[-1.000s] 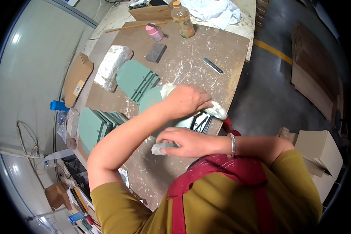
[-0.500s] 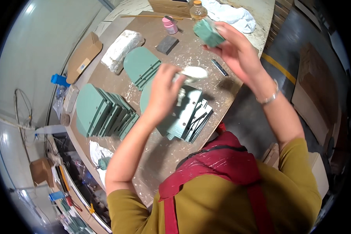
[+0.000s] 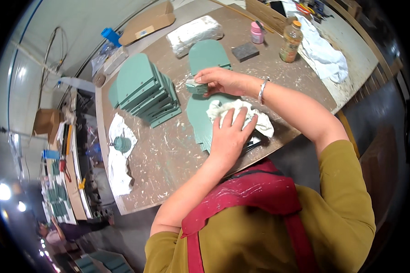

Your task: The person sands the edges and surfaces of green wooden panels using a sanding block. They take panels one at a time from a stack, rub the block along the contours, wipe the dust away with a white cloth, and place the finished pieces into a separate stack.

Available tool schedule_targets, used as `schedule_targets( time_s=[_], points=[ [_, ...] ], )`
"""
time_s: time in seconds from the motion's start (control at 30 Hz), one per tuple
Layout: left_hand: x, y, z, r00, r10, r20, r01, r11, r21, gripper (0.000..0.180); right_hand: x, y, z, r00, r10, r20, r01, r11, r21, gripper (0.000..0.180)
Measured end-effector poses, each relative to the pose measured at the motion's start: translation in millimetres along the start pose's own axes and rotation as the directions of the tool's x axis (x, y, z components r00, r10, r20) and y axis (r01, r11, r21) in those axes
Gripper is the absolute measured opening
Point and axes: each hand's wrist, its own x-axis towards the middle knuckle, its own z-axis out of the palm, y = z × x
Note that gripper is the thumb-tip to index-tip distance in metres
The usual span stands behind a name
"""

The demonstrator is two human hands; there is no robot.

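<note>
My left hand lies with spread fingers on a crumpled white cloth, pressing it on a stack of green panels with rounded ends. In my right hand is a small green block, pinched between thumb and fingers, with a whitish patch on top. The block is just above or touching the far part of that stack; I cannot tell which. Beyond it lies another short stack of green panels. To the left stands a taller, leaning stack of green panels with holes along their edges.
On the table are a grey block, a pink bottle, an orange-capped bottle and a white wrapped bundle. A green lidded-looking piece rests on a white cloth at left. A person is far off, lower left.
My right hand has brought the green block in from the upper right to the panel stack. My left hand has lowered the cloth and spread out on it. The view has turned.
</note>
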Motion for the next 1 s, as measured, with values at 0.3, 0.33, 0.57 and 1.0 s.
schedule_targets(
  time_s=[0.3, 0.33, 0.57, 1.0],
  points=[
    [-37, 17, -38, 0.997, 0.080, -0.023, -0.082, 0.909, -0.408, 0.040, 3, 16, -9, 0.995, -0.086, 0.052, 0.086, 0.996, 0.004, 0.028],
    [-42, 12, -45, 1.000, -0.029, -0.001, 0.027, 0.925, -0.378, 0.042, 3, 17, -9, 0.995, -0.083, 0.054, 0.083, 0.996, 0.014, 0.027],
    [-58, -16, -30, 0.976, -0.211, 0.057, 0.208, 0.977, 0.053, 0.057, 1, 20, -5, 0.991, -0.132, 0.018, 0.132, 0.991, 0.010, 0.027],
    [-66, -27, -65, 0.920, -0.382, -0.088, 0.364, 0.916, -0.169, 0.055, 0, 20, -1, 0.990, -0.141, -0.027, 0.140, 0.989, -0.037, 0.028]
  ],
)
